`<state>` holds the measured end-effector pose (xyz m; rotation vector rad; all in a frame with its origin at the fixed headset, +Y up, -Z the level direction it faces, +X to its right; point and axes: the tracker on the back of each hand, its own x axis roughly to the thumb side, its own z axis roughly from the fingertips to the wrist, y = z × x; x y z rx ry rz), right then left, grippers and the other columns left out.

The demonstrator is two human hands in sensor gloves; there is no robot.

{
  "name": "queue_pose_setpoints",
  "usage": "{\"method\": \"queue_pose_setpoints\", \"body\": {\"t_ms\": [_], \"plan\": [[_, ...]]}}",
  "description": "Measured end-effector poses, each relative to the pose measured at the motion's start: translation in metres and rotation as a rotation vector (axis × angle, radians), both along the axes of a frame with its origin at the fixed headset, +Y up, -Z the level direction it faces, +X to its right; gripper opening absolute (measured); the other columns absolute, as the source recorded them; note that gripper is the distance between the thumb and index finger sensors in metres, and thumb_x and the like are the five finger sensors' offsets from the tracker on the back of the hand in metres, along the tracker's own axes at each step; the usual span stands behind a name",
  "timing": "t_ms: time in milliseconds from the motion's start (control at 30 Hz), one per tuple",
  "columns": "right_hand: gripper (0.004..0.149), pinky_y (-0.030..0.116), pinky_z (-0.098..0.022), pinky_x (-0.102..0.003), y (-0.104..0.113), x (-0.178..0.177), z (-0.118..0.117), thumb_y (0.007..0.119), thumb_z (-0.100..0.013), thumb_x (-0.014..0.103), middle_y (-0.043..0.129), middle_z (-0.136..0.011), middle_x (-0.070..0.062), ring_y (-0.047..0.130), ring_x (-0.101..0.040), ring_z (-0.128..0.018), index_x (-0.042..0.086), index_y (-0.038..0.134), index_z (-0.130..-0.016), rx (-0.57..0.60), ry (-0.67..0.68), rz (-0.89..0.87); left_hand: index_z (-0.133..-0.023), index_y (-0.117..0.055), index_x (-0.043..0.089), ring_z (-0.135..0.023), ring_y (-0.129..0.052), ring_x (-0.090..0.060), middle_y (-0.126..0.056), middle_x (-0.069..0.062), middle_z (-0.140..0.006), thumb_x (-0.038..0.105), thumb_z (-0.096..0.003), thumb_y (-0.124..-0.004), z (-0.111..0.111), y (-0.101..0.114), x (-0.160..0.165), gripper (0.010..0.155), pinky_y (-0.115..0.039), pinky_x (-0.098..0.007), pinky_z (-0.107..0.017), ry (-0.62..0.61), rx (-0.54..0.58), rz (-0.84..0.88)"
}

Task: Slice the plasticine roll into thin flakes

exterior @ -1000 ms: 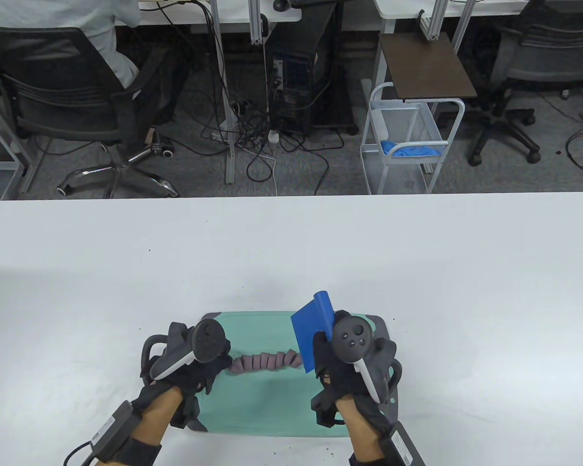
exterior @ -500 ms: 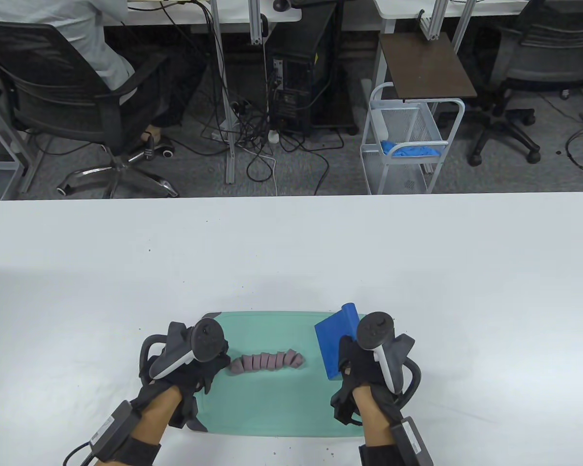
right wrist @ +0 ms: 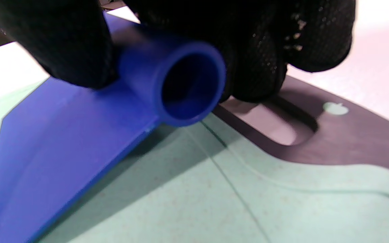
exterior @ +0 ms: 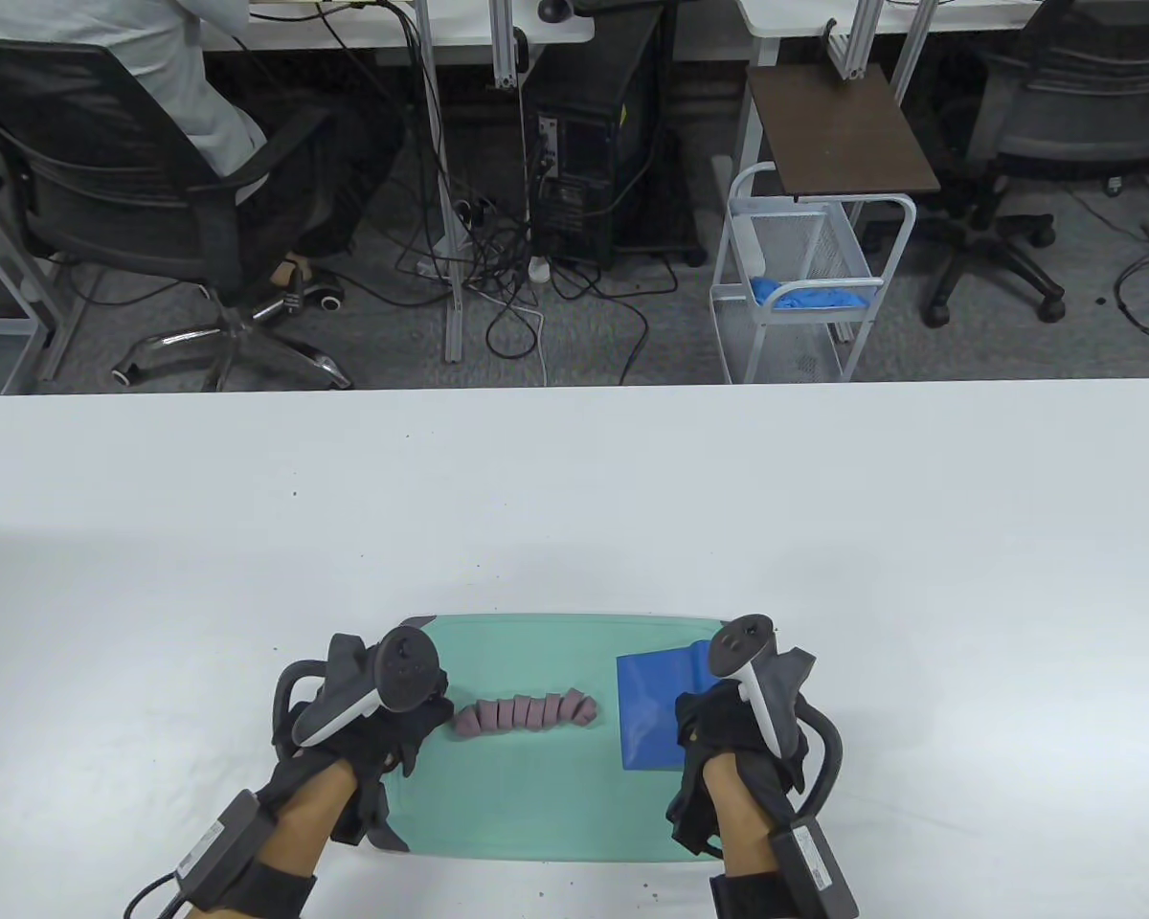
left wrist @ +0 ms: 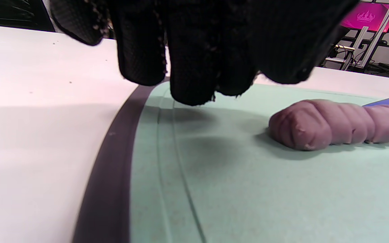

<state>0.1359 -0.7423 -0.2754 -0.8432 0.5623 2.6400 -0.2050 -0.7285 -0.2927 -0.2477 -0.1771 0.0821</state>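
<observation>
A purple plasticine roll (exterior: 525,716) lies on the green cutting board (exterior: 536,804), cut into several slices that still lean together. In the left wrist view the roll (left wrist: 333,123) lies apart from my left hand (left wrist: 194,87), whose fingers hang just above the board and hold nothing. In the table view my left hand (exterior: 419,735) sits by the roll's left end. My right hand (exterior: 704,720) grips the tubular handle (right wrist: 181,84) of a blue scraper (exterior: 653,713). Its blade (right wrist: 62,152) lies almost flat on the board, to the right of the roll.
The board has a dark grey rim (left wrist: 103,189) and a handle slot (right wrist: 275,121) at its right end. The white table (exterior: 574,498) stretches around it. Small crumbs (exterior: 646,890) lie near the table's front edge.
My right hand has carried the scraper from the roll's right end to the right and lowered it from upright to nearly flat on the board. The left hand has stayed put.
</observation>
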Motion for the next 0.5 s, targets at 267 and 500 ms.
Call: {"method": "queue_pose_setpoints", "body": {"t_ms": [267,500], "plan": [[0.067,0.071,-0.055,-0.063,-0.0009,-0.0044,0.0,0.088,-0.039,0.046,0.092,-0.072,-0.015,0.087,-0.044,-0.07,0.003,0.076,-0.09,-0.017,0.023,0.037,-0.079,-0.092,0.034,-0.091,-0.091,-0.032,-0.101,0.008,-0.081,0.054,-0.0335,-0.086,-0.0004,-0.0001,-0.0014,0.05,-0.068,-0.058,-0.071,0.006,-0.003,0.003],[0.071,0.068,-0.057,-0.064,0.0056,-0.0031,0.0004,0.087,-0.039,0.046,0.089,-0.077,-0.016,0.084,-0.046,-0.075,0.006,0.071,-0.095,0.021,0.038,0.033,-0.081,-0.091,0.034,-0.092,-0.09,-0.032,-0.1,0.007,-0.083,0.055,-0.0335,-0.085,-0.0005,0.0001,-0.0019,0.052,-0.068,-0.058,-0.071,0.01,-0.006,-0.003]]}}
